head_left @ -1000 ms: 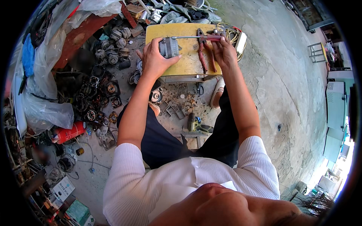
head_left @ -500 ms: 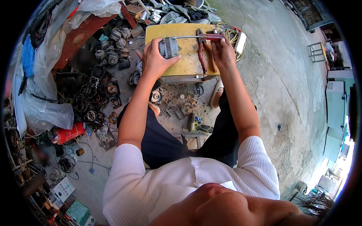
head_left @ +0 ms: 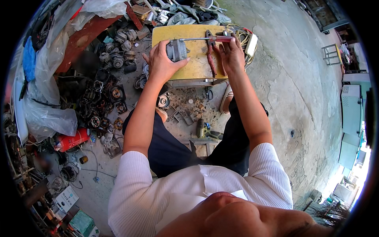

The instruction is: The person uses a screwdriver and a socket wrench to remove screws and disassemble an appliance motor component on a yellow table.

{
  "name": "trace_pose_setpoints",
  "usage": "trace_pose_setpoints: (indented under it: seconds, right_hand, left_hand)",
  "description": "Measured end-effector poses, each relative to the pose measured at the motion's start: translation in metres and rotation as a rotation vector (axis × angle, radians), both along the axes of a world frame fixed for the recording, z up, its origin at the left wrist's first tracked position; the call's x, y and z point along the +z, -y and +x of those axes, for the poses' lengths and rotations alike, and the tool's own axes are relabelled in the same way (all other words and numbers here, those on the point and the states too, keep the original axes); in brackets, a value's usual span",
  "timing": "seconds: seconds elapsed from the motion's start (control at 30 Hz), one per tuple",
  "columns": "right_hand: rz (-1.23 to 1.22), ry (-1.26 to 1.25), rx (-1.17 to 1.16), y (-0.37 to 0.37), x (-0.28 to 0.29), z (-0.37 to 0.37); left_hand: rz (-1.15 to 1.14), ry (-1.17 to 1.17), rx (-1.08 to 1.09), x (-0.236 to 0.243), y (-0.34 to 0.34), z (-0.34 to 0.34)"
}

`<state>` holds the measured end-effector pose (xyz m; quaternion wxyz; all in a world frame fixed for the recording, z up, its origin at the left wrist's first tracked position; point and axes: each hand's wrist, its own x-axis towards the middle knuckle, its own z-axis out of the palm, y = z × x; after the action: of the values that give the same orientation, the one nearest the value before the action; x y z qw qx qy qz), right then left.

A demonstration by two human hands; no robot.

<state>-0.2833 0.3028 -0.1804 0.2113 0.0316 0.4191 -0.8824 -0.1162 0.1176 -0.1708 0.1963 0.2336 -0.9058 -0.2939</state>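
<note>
My left hand (head_left: 162,63) is closed on a small grey motor (head_left: 176,51) at the left side of the yellow worktop (head_left: 185,31). My right hand (head_left: 233,56) is closed around the red handle (head_left: 223,38) of a screwdriver, whose long metal shaft (head_left: 193,39) runs leftward to the top of the motor. Whether its tip touches a screw is too small to tell. Beneath the shaft and beside my right hand lie red-handled pliers (head_left: 210,59), one handle partly hidden by my fingers.
Piles of motor parts (head_left: 114,93), plastic sheeting (head_left: 51,114) and a red container (head_left: 73,139) crowd the left floor. A cordless drill (head_left: 205,130) lies between my legs. A white power strip (head_left: 252,45) with coiled cable sits right of the worktop. A metal-framed stool (head_left: 331,55) stands farther right.
My right hand has shifted slightly leftward on the screwdriver and now covers more of the pliers' right handle. My left hand and the motor look unchanged.
</note>
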Motion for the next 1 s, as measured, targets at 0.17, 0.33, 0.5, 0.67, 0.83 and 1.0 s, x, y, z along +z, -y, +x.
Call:
trace_pose_setpoints:
  seconds: [0.17, 0.33, 0.5, 0.67, 0.83, 1.0]
  right_hand:
    - [0.07, 0.025, -0.025, 0.001, 0.014, 0.004]
    - [0.027, -0.06, -0.055, -0.002, -0.007, -0.007]
    - [0.095, 0.037, -0.062, 0.003, 0.029, 0.016]
    - [0.043, -0.053, -0.06, -0.004, 0.004, -0.001]
    - [-0.002, 0.007, -0.036, 0.001, 0.004, 0.001]
    - [0.033, 0.037, -0.026, -0.001, 0.008, 0.004]
  left_hand:
    - [0.001, -0.011, 0.002, 0.002, 0.0, 0.002]
    - [-0.018, -0.017, -0.007, 0.002, -0.002, -0.001]
    - [-0.073, -0.024, 0.007, 0.006, -0.002, 0.004]
    - [-0.088, -0.023, 0.007, 0.009, -0.005, 0.001]
    - [-0.043, -0.011, 0.008, 0.006, -0.003, 0.001]
    - [0.006, -0.016, -0.009, 0.005, -0.001, 0.002]
